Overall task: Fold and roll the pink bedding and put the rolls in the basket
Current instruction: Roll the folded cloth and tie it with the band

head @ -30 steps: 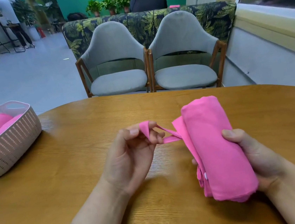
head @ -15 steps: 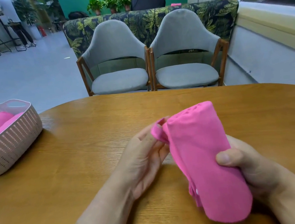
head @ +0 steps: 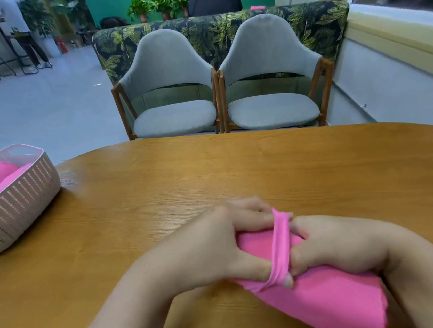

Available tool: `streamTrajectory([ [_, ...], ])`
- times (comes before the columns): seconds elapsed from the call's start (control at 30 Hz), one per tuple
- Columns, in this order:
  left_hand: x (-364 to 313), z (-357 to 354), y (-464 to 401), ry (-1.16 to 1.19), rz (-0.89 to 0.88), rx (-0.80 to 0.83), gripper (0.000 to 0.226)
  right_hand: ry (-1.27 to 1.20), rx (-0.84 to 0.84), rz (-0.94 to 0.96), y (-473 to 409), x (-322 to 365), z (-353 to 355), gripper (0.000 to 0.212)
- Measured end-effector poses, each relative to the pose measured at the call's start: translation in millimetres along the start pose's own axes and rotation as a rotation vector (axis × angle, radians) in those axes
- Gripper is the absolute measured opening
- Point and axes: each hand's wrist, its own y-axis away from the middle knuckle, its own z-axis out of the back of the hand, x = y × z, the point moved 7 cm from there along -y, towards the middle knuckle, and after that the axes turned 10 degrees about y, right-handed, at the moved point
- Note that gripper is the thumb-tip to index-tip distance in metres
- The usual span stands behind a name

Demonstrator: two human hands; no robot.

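On the wooden table (head: 160,197), both hands' grip clamps the pink roll (head: 319,295), left hand (head: 214,247) and right hand (head: 338,244) pinching its strap (head: 280,240)

1. The left hand (head: 219,247) comes in from the lower left, forearm angled up across the view, dark sleeve cuff at the wrist.
2. Its fingers curl over the rolled pink fabric bundle (head: 319,295), thumb hooked under a thin pink fabric strap (head: 281,245).
3. The right hand (head: 338,247) meets it from the right, fingertips pinching the same strap.
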Motion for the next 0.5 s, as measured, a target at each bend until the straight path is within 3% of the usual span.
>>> streamTrajectory([
  [0.1,3,3,-2,-0.035,0.046,0.022,0.064,-0.173,-0.028,0.053,2,-3,34,0.049],
  [0.17,13,14,-1,0.061,0.092,-0.045,0.069,-0.401,0.065,0.126,6,-15,23,0.067],
  [0.27,28,30,4,0.055,0.147,-0.12,0.07,-0.651,0.002,0.142,9,-27,33,0.088],
  [0.4,27,38,7,-0.162,0.22,-0.075,0.064,-0.535,-0.179,0.056,-1,-37,37,0.062],
  [0.5,11,28,1,-0.455,0.181,0.061,0.05,-0.442,-0.228,0.056,-9,-34,34,0.06],
])
